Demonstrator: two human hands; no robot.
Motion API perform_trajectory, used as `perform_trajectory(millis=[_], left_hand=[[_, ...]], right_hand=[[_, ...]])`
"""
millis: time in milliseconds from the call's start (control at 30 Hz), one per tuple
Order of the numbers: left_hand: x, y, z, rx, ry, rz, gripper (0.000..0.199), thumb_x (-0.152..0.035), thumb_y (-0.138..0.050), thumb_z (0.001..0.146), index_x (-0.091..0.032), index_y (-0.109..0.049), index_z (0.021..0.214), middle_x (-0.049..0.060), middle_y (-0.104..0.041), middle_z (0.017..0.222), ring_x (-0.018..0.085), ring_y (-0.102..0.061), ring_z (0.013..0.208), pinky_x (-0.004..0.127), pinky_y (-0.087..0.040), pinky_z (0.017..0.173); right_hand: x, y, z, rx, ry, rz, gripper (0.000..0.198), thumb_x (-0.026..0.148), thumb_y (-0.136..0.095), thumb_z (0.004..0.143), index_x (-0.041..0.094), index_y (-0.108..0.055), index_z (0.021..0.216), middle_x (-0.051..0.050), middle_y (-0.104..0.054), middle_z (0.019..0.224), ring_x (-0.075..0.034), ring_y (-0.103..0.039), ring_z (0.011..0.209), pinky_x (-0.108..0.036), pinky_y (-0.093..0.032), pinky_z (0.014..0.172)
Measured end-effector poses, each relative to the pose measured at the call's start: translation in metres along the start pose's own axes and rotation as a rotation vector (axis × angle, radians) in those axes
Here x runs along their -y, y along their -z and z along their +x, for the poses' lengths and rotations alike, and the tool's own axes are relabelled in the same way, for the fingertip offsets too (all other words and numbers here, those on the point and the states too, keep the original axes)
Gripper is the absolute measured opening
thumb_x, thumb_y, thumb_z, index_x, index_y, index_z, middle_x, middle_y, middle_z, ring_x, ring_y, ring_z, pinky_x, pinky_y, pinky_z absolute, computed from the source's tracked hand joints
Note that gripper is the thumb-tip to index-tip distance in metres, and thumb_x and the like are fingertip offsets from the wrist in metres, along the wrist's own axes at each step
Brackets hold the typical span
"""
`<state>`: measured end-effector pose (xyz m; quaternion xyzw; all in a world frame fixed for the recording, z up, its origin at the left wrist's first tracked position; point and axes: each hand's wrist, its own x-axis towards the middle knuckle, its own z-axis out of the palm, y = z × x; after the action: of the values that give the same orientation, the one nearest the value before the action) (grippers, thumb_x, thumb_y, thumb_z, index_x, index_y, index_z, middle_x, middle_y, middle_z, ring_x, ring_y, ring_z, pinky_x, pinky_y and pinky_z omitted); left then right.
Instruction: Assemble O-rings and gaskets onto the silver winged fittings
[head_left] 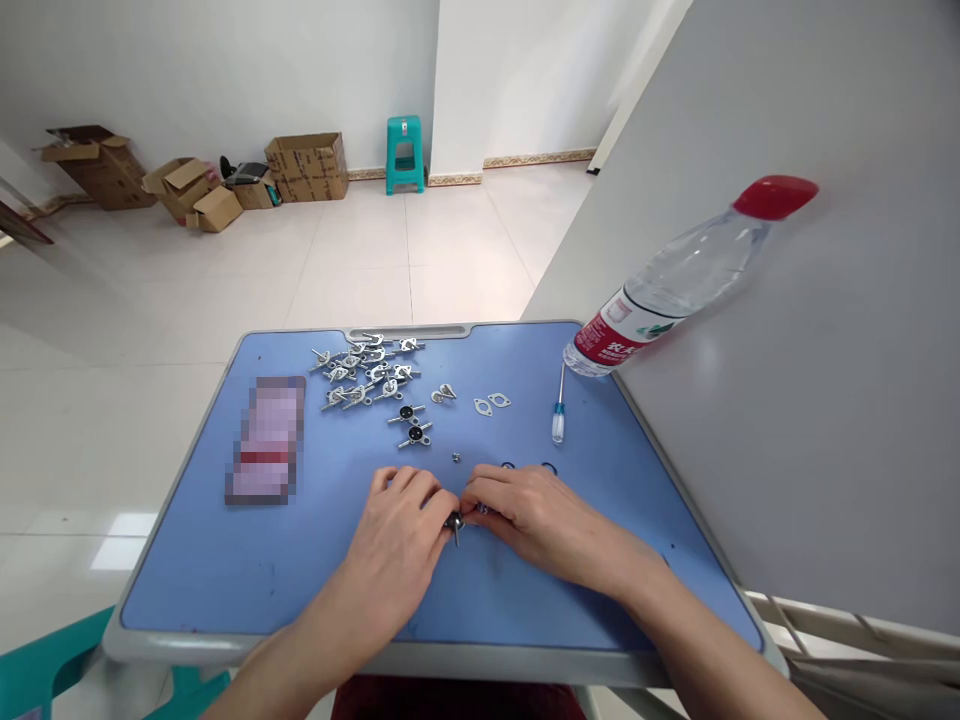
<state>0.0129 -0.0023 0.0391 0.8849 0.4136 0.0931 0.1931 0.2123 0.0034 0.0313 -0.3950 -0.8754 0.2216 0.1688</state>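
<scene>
Near the front middle of the blue table, my left hand (401, 525) is closed around a small metal fitting (456, 526), dark on top with a thin metal stem pointing toward me. My right hand (536, 512) meets it from the right, fingers pinched together; a shiny bit shows under them, too small to name. Just beyond my fingertips lies a tiny metal piece (456, 457). Two metal fittings with black discs, one of them this fitting (415, 434), rest past my left hand. Black rings, including this ring (550, 468), lie beyond my right hand, partly hidden.
A pile of metal fittings (367, 370) covers the back left of the table (225, 570). Flat gaskets (483, 407) and a screwdriver (559, 420) lie to the right. A water bottle (637, 325) stands at the back right corner, a blurred-out flat object (266, 430) at left.
</scene>
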Motion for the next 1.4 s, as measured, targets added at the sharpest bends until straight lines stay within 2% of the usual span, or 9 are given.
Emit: perform_trajectory(millis=[233, 400, 633, 867, 967, 1067, 1200, 1300, 1400], left_hand=[[0.003, -0.004, -0.001, -0.029, -0.006, -0.026, 0.013, -0.007, -0.055, 0.091, -0.02, -0.055, 0.088, 0.0, -0.057, 0.091, 0.019, -0.052, 0.087, 0.036, -0.041, 0.076], [0.001, -0.001, -0.001, 0.008, 0.013, -0.028, 0.016, -0.004, -0.053, 0.09, -0.019, -0.054, 0.086, 0.0, -0.057, 0.091, 0.018, -0.051, 0.086, 0.035, -0.043, 0.076], [0.001, -0.002, -0.002, 0.002, 0.016, -0.015, 0.014, -0.005, -0.056, 0.089, -0.018, -0.055, 0.086, 0.001, -0.058, 0.093, 0.019, -0.051, 0.087, 0.035, -0.045, 0.075], [0.001, 0.0, -0.001, 0.018, 0.022, -0.037, 0.015, -0.004, -0.055, 0.089, -0.019, -0.055, 0.088, 0.001, -0.058, 0.094, 0.019, -0.051, 0.087, 0.036, -0.045, 0.076], [0.002, -0.001, -0.001, 0.014, 0.022, -0.041, 0.015, -0.004, -0.055, 0.089, -0.019, -0.055, 0.088, 0.002, -0.058, 0.095, 0.02, -0.051, 0.088, 0.036, -0.045, 0.076], [0.003, -0.003, -0.002, 0.014, 0.022, -0.054, 0.016, -0.005, -0.057, 0.088, -0.02, -0.057, 0.094, 0.002, -0.058, 0.097, 0.021, -0.051, 0.089, 0.037, -0.045, 0.077], [0.004, 0.003, -0.004, 0.018, 0.022, -0.084, 0.028, 0.001, -0.051, 0.084, -0.021, -0.058, 0.101, 0.003, -0.058, 0.099, 0.021, -0.051, 0.092, 0.036, -0.044, 0.078], [0.001, 0.01, -0.005, -0.008, 0.012, -0.125, 0.038, 0.004, -0.046, 0.078, -0.022, -0.058, 0.104, 0.003, -0.059, 0.101, 0.02, -0.052, 0.094, 0.035, -0.044, 0.08], [-0.005, 0.011, -0.005, -0.077, 0.0, -0.123, 0.029, -0.005, -0.05, 0.08, -0.021, -0.057, 0.104, 0.004, -0.06, 0.1, 0.022, -0.054, 0.094, 0.038, -0.044, 0.082]], right_hand=[[0.003, 0.001, 0.001, 0.012, -0.01, -0.065, 0.019, 0.013, -0.046, 0.097, 0.018, -0.06, 0.085, -0.002, -0.062, 0.076, -0.014, -0.057, 0.062, -0.025, -0.031, 0.052], [0.006, 0.001, 0.001, -0.001, 0.018, -0.129, 0.028, 0.012, -0.037, 0.099, 0.017, -0.059, 0.083, -0.002, -0.06, 0.073, -0.013, -0.054, 0.057, -0.026, -0.028, 0.049], [0.005, 0.005, 0.0, 0.059, -0.036, 0.001, 0.014, 0.014, -0.049, 0.096, 0.019, -0.061, 0.095, -0.002, -0.064, 0.079, -0.015, -0.06, 0.066, -0.025, -0.038, 0.057], [0.005, 0.009, -0.001, 0.045, -0.057, 0.074, 0.022, 0.015, -0.043, 0.098, 0.021, -0.063, 0.093, -0.003, -0.065, 0.082, -0.015, -0.06, 0.068, -0.025, -0.042, 0.061], [0.009, 0.013, 0.0, 0.03, -0.075, 0.122, 0.019, 0.019, -0.043, 0.099, 0.021, -0.061, 0.095, -0.003, -0.064, 0.086, -0.014, -0.06, 0.07, -0.025, -0.043, 0.062], [0.012, 0.022, -0.001, -0.052, -0.17, 0.217, 0.019, 0.024, -0.04, 0.101, 0.021, -0.059, 0.098, -0.003, -0.062, 0.088, -0.014, -0.058, 0.071, -0.025, -0.044, 0.065], [0.014, 0.03, -0.004, -0.255, -0.316, 0.368, 0.027, 0.034, -0.033, 0.103, 0.022, -0.055, 0.093, 0.0, -0.06, 0.076, -0.013, -0.054, 0.066, -0.023, -0.042, 0.06], [0.015, 0.028, -0.004, -0.304, -0.323, 0.395, 0.03, 0.037, -0.032, 0.104, 0.022, -0.053, 0.089, 0.0, -0.062, 0.075, -0.013, -0.054, 0.067, -0.024, -0.043, 0.062], [0.016, 0.025, -0.003, -0.347, -0.301, 0.377, 0.031, 0.039, -0.031, 0.103, 0.021, -0.051, 0.088, 0.001, -0.058, 0.069, -0.013, -0.051, 0.06, -0.024, -0.041, 0.057]])
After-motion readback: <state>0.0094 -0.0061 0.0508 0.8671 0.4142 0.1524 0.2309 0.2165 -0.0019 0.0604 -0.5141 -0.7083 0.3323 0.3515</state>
